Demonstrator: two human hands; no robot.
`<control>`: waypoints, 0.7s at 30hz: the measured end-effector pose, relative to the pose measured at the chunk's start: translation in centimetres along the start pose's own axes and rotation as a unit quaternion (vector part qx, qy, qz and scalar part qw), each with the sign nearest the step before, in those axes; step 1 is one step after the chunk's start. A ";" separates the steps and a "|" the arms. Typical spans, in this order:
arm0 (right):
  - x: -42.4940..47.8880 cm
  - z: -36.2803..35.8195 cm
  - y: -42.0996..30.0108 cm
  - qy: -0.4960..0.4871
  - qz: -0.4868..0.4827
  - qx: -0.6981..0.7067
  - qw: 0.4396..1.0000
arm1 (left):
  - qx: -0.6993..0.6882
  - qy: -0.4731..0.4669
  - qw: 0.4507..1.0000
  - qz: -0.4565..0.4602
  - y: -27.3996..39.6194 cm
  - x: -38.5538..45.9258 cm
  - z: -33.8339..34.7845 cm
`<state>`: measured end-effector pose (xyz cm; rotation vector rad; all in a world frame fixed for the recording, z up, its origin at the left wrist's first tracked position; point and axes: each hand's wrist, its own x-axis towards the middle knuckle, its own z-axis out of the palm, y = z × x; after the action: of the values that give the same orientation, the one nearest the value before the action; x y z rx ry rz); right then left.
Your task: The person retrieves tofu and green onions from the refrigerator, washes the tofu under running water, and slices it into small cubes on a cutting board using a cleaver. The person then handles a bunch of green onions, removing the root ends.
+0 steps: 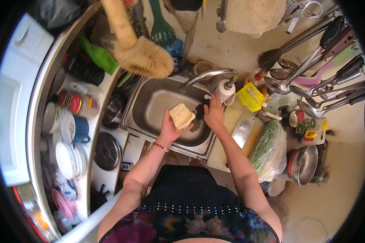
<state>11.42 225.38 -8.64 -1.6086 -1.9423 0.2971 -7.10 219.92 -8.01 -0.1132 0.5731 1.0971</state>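
Observation:
My left hand (pixel 168 127) holds a pale yellow block (pixel 182 116), apparently tofu, on its palm over the stainless steel sink (pixel 158 104). A beaded bracelet circles that wrist. At the sink's far right corner, my right hand (pixel 214 117) reaches the white body of the tap (pixel 224 91), fingertips against it near the small lever. Nothing is held in this hand. The tap's curved metal spout (pixel 208 73) arches left over the basin. Whether water runs is not plain. Dark scraps (pixel 201 111) lie in the basin beside my right hand.
A cleaver (pixel 243 129) lies on a cutting board (pixel 220 144) right of the sink, near bagged green vegetables (pixel 267 152) and a yellow pouch (pixel 250 97). Ladles (pixel 281 85) hang at right. A bristle brush (pixel 143 57) hangs close overhead. Shelves with plates (pixel 67 159) stand left.

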 end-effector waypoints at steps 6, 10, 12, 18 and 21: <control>0.3 4.9 0.4 -0.101 0.046 -0.164 0.980 | 0.037 0.016 0.998 -0.043 3.5 4.5 -0.6; 0.3 5.7 1.0 -0.152 0.014 -0.255 0.955 | 0.064 0.027 0.995 -0.076 4.6 6.3 -0.4; 0.3 5.9 1.0 -0.153 0.018 -0.233 0.960 | 0.075 0.036 0.992 -0.092 4.9 6.9 -0.3; 1.8 5.3 -0.2 -0.092 0.152 0.193 0.965 | 0.105 0.033 0.987 -0.117 5.3 7.8 -0.7; 0.9 5.7 -3.7 -0.063 0.161 0.260 0.950 | 0.099 0.027 0.986 -0.135 5.4 9.0 -3.1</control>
<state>5.03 226.46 -11.00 -1.5563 -1.5004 0.9771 -10.03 228.55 -14.02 -0.0465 0.6903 0.7712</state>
